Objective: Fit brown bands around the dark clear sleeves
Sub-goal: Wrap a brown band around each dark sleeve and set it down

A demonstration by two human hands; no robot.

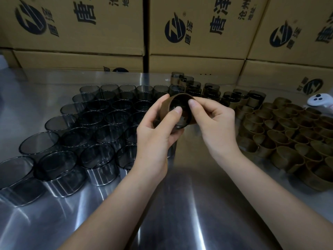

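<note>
Above the counter, the left hand grips a dark sleeve wearing a brown band; the right hand pinches the sleeve's upper rim.

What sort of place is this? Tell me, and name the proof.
Likely a factory assembly bench: printed cartons stacked behind a steel table, rows of dark clear sleeves, piled brown bands.

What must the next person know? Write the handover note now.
Left hand grips a dark sleeve with a brown band around it; right hand pinches the band's rim. Cannot tell if it is fully seated.
Done: banded sleeves stand at the back of the table.
Left: bare sleeves on the left, loose bands on the right.
</note>
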